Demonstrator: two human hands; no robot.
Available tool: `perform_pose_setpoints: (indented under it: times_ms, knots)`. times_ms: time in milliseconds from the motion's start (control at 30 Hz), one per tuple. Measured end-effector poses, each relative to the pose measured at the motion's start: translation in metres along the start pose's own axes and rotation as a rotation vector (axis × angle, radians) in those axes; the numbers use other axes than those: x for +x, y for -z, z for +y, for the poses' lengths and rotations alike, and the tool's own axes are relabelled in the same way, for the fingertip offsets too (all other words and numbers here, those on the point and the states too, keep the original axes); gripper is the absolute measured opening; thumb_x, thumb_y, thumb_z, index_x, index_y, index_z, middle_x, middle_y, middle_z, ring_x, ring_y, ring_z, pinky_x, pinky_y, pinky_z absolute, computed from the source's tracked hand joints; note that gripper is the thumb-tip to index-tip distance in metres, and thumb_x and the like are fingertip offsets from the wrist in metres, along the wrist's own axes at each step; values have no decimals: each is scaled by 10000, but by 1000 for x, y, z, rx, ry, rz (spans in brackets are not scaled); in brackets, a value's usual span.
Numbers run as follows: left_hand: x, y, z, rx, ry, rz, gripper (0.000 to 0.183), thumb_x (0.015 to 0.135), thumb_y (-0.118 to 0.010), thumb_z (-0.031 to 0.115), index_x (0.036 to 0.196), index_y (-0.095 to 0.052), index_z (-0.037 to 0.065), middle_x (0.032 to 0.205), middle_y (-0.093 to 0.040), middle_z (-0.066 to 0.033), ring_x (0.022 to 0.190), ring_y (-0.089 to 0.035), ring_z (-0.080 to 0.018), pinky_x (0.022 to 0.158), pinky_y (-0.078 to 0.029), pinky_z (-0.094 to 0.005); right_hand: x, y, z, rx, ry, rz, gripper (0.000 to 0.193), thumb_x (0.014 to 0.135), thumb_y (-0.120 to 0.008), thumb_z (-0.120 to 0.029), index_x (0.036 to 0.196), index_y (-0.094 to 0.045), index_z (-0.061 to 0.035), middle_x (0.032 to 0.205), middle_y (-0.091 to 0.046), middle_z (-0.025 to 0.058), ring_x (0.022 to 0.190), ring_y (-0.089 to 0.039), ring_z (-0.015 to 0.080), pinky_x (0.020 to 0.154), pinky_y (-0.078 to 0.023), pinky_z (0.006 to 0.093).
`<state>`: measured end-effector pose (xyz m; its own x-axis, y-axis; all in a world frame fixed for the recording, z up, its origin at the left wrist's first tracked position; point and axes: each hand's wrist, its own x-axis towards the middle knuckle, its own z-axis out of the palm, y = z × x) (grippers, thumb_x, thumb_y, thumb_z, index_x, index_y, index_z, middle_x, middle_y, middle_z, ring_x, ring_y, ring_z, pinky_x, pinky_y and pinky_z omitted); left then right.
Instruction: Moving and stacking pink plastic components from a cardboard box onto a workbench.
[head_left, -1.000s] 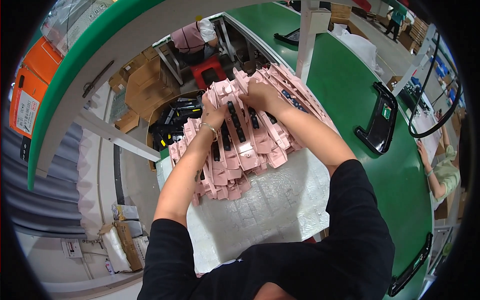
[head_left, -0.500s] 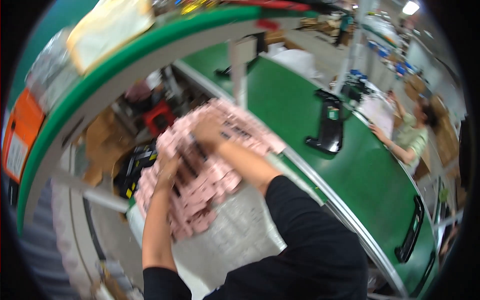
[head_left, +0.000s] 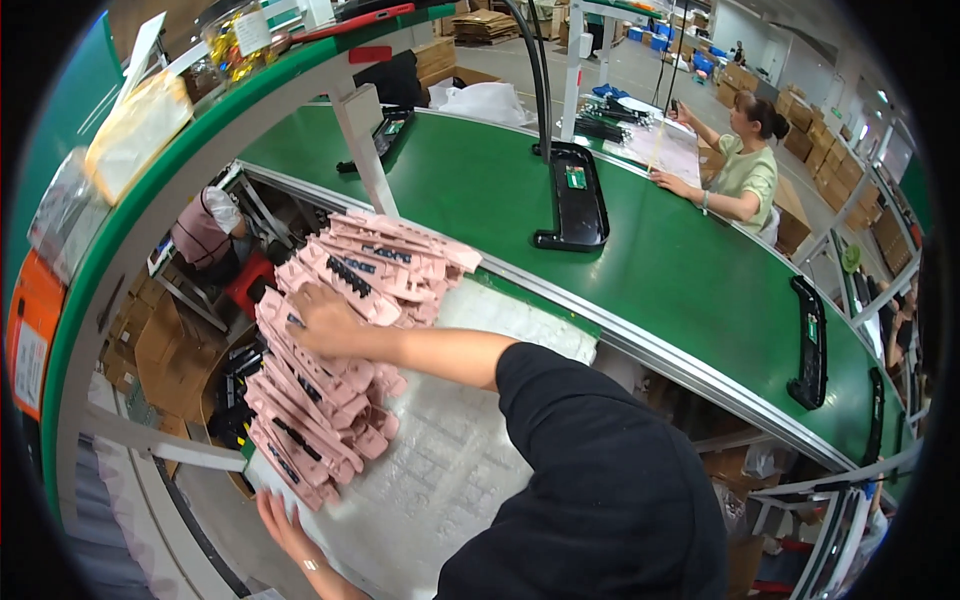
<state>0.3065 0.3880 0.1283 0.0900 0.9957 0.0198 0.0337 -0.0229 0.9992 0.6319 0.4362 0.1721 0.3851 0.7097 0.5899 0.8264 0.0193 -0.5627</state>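
Dozens of pink moulded plastic parts with dark inserts (head_left: pixel 335 370) lie stacked in a long fanned pile on a white bubble-textured foam sheet (head_left: pixel 460 470) that covers the desk. The pile's far end fans toward the green conveyor belt (head_left: pixel 640 250); its near end reaches the desk's lower edge.

The right hand (head_left: pixel 320 318) lies flat on top of the pile's middle, fingers spread and pressing down, clamped on nothing. The left hand (head_left: pixel 285 525) sits at the near end of the pile, open, palm against the lowest pieces.

Each piece looks stiff, thin and light, but the stack as a whole seems loose and likely to slide or splay. Holding it probably works best from both ends, squeezing inward, with a palm on top.

Beyond the pile, a black curved plastic housing (head_left: pixel 572 198) rests on the belt, and another black housing (head_left: pixel 808 342) lies further along it. Across the belt from the pile, a person in a pale green shirt (head_left: pixel 745 170) works at a white sheet. Below the desk, cardboard boxes (head_left: pixel 160 345) stand on the floor.
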Motion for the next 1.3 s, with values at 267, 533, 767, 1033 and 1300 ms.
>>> perform_pose_setpoints:
  times_ms: [267, 533, 767, 1033, 1300]
  knots:
    - [-278, 221, -149, -311, 589, 721, 442, 859, -471, 319, 1199, -433, 41, 1140, -516, -95, 1056, -493, -221, 882, -399, -341, -333, -28, -181, 850, -128, -1142, 329, 811, -516, -177, 1091, -506, -7, 1019, -539, 143, 883, -550, 249, 773, -446, 327]
    - [-505, 287, -288, -427, 861, 968, 259, 802, -570, 240, 1038, -549, 137, 936, -598, -9, 832, -553, -135, 744, -431, -284, -605, -85, -222, 173, 769, -2214, 364, 786, -536, -245, 1087, -532, -40, 1025, -575, 170, 940, -565, 300, 826, -450, 372]
    - [-591, 255, -447, -693, 1092, 1180, 292, 799, -551, 233, 1052, -549, 87, 935, -596, -31, 853, -549, -133, 739, -437, -268, -776, -253, -148, -103, 571, -2177, 273, 801, -452, -271, 877, -628, -78, 889, -621, 181, 859, -590, 339, 745, -469, 417]
    - [-492, 226, -729, 29, 1434, 822, 537, 732, -582, 341, 1159, -466, 37, 982, -571, -118, 851, -559, -278, 778, -436, -341, -961, -465, -75, -46, 230, -1959, 635, 667, -679, -399, 1071, -490, 53, 1026, -547, 194, 957, -534, 276, 813, -428, 354]
    - [-469, 197, -801, 145, 1391, 1124, 527, 618, -704, 219, 1020, -404, 57, 1001, -492, -170, 887, -508, -331, 800, -413, -389, -1017, -444, -134, -63, 585, -1579, 490, 610, -748, -259, 908, -441, -19, 955, -520, 158, 883, -522, 309, 779, -427, 384]
